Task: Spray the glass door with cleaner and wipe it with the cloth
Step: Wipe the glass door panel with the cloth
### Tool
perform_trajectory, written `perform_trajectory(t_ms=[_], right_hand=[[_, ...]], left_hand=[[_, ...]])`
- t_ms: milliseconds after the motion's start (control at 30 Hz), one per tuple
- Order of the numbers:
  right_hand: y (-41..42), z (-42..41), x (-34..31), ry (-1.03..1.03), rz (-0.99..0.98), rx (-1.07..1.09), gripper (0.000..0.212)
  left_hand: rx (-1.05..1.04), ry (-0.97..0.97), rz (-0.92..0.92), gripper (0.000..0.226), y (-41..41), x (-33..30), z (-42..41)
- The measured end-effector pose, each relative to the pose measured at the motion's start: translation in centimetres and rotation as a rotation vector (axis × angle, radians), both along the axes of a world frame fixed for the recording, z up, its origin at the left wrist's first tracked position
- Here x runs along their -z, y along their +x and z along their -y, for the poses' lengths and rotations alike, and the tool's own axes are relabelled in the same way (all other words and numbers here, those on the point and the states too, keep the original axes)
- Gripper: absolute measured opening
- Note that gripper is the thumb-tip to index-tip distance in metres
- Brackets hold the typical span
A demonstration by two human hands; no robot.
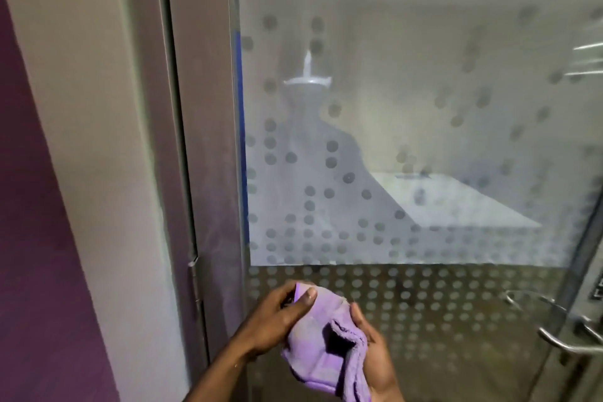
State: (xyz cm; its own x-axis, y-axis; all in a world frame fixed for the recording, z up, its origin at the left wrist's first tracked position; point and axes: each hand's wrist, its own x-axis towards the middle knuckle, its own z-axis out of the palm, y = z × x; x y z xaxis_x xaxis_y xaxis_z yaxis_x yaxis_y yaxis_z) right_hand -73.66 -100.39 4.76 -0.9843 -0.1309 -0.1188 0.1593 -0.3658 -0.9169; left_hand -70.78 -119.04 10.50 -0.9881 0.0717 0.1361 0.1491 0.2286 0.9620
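Observation:
A glass door point(424, 108) with a frosted panel and dot pattern fills the right of the head view. Low in front of it, both my hands hold a bunched purple cloth point(321, 336). My left hand point(277, 313) grips the cloth's upper left edge, thumb on top. My right hand point(375, 346) cups the cloth from the right and below. The cloth hangs a little short of the glass; I cannot tell whether it touches. No spray bottle is in view.
A metal lever handle point(567, 343) sticks out at the door's lower right. A grey metal door frame point(202, 140) runs down the left of the glass, next to a beige and purple wall point(49, 206).

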Motion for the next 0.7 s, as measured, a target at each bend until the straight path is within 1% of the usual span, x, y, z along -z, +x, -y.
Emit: perform_trajectory(t_ms=[33, 67, 100, 133, 167, 233, 300, 333, 400, 467, 567, 600, 633, 667, 700], right_hand=[[0.6, 0.2, -0.1, -0.254, 0.005, -0.189, 0.063], [1.4, 0.7, -0.8, -0.411, -0.038, -0.337, 0.068], [2.1, 0.5, -1.1, -0.511, -0.033, -0.419, 0.068], [2.9, 0.8, -1.3, -0.559, 0.007, -0.427, 0.067], [3.5, 1.1, -1.0, -0.597, 0.092, -0.423, 0.066], [4.1, 1.3, 0.3, -0.54, 0.214, -0.224, 0.056], [4.9, 1.4, 1.7, -0.524, 0.231, -0.016, 0.042], [5.0, 1.5, 2.5, -0.492, 0.268, 0.045, 0.04], [6.2, 1.1, 3.9, -0.424, 0.321, 0.081, 0.04], [7.3, 0.7, 5.3, -0.286, 0.309, 0.069, 0.045], [9.9, 1.1, 6.7, 0.032, 0.143, -0.02, 0.055], [10.7, 1.2, 7.4, 0.149, 0.092, -0.006, 0.059], [11.2, 1.2, 8.1, 0.246, 0.065, 0.052, 0.06], [11.6, 1.1, 9.0, 0.306, 0.049, 0.108, 0.054], [12.2, 1.0, 9.2, 0.329, 0.06, 0.166, 0.038]], left_hand=[[0.037, 0.081, 0.069, 0.026, 0.3, 0.7, -0.1], [0.028, 0.128, 0.106, 0.025, 0.6, 1.1, -0.3], [0.004, 0.143, 0.125, 0.025, 0.7, 1.7, -0.4], [-0.03, 0.121, 0.127, 0.025, 0.6, 2.4, -0.3], [-0.061, 0.083, 0.116, 0.026, 0.6, 3.2, -0.3], [-0.108, 0.024, 0.103, 0.026, 0.6, 4.1, -0.3], [-0.153, 0.044, 0.122, 0.022, 0.8, 4.7, -0.1], [-0.161, 0.069, 0.141, 0.019, 0.9, 5.0, 0.0], [-0.157, 0.141, 0.181, 0.018, 1.2, 5.6, 0.0], [-0.133, 0.18, 0.213, 0.02, 1.6, 6.4, -0.1], [-0.127, 0.231, 0.293, 0.021, 2.4, 8.0, -0.8], [-0.121, 0.247, 0.322, 0.02, 2.7, 8.4, -1.1], [-0.109, 0.252, 0.34, 0.019, 2.9, 8.9, -1.4], [-0.092, 0.238, 0.352, 0.017, 3.1, 9.3, -1.7], [-0.076, 0.227, 0.36, 0.016, 3.4, 9.7, -2.0]])
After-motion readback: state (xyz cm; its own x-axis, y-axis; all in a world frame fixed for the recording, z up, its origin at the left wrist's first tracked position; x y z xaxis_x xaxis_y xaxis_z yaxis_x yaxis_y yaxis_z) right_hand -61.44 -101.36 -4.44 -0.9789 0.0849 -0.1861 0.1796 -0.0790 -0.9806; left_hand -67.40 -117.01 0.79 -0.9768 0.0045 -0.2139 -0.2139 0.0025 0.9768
